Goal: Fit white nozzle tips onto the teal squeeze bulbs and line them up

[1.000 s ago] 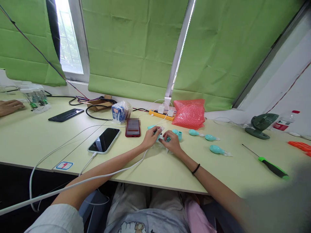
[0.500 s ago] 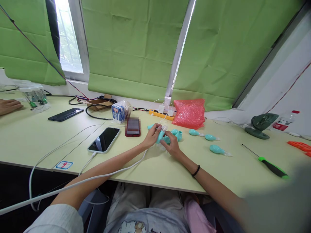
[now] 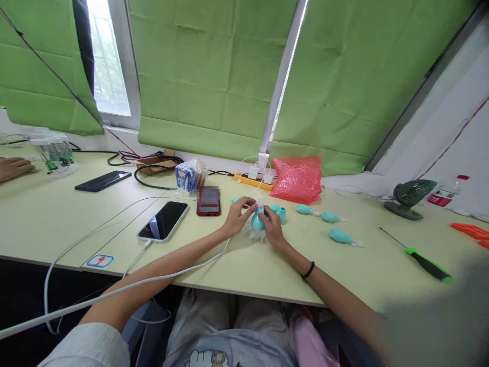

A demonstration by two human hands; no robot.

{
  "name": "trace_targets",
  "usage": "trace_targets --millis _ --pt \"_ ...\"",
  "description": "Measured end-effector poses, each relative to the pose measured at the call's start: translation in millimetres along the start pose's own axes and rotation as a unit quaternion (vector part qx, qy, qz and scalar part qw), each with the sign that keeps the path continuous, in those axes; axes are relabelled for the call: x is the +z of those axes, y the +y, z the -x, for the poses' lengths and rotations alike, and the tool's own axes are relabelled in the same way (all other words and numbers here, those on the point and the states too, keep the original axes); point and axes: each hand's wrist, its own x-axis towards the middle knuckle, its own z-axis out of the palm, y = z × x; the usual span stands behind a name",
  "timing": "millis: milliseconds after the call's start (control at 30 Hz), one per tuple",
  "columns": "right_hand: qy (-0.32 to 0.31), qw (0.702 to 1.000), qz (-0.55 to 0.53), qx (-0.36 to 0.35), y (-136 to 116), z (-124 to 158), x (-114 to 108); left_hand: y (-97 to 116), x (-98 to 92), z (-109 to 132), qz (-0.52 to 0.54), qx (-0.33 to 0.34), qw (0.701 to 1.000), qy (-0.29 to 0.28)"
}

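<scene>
Between my hands stands a teal bulb-shaped piece [image 3: 257,222] with a whitish, partly clear tip [image 3: 261,203] pointing up. My right hand [image 3: 273,228] is closed on its right side, thumb and fingers at the neck. My left hand [image 3: 237,218] is closed in a pinch at the left of the tip; its fingertips partly hide the contact. Crumpled clear plastic [image 3: 255,233] lies beneath the bulb. More teal pieces [image 3: 281,214] lie just behind my right hand, and another teal piece [image 3: 236,199] shows behind my left.
Three teal bulbs with clear tips [image 3: 340,235] lie to the right, near a screwdriver [image 3: 428,265] and a fan [image 3: 408,199]. A red bubble-wrap pouch [image 3: 298,178] sits behind. Phones [image 3: 163,221] are left, with a white cable [image 3: 153,279] crossing my left arm. Another person's hand [image 3: 15,168] rests far left.
The teal bulb has turned from tilted to upright, tip up. My right fingers have shifted onto its neck, and my left fingers have moved slightly down and right beside the tip.
</scene>
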Motion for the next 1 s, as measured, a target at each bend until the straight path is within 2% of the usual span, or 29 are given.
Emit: trace_targets --millis 100,267,433,533,700,800,1000 --pt "-0.015 0.998 -0.053 0.019 1 -3 -3 -3 -1.5 -2 0.006 0.004 1.0 0.004" --pt "-0.047 0.99 -0.118 0.064 -4 -9 -10 -10 -2.8 -5 0.065 -0.004 0.997 -0.045" --pt "-0.058 0.988 -0.12 0.079 -8 -13 -14 -12 -5.3 -7 0.027 0.0 0.998 -0.058" --pt "-0.057 0.989 -0.106 0.082 -6 -13 -14 -13 -6.1 -5 -0.064 0.038 0.996 -0.057" --pt "-0.045 0.991 -0.084 0.095 -2 -12 -11 -17 -5.4 -3 -0.253 0.115 0.96 -0.019" --pt "-0.031 0.99 -0.084 0.105 -2 -12 -10 -20 -4.8 -4 -0.271 0.161 0.949 0.022" --pt "-0.038 0.989 -0.096 0.109 -4 -13 -11 -21 -5.8 -7 -0.219 0.253 0.942 0.042"
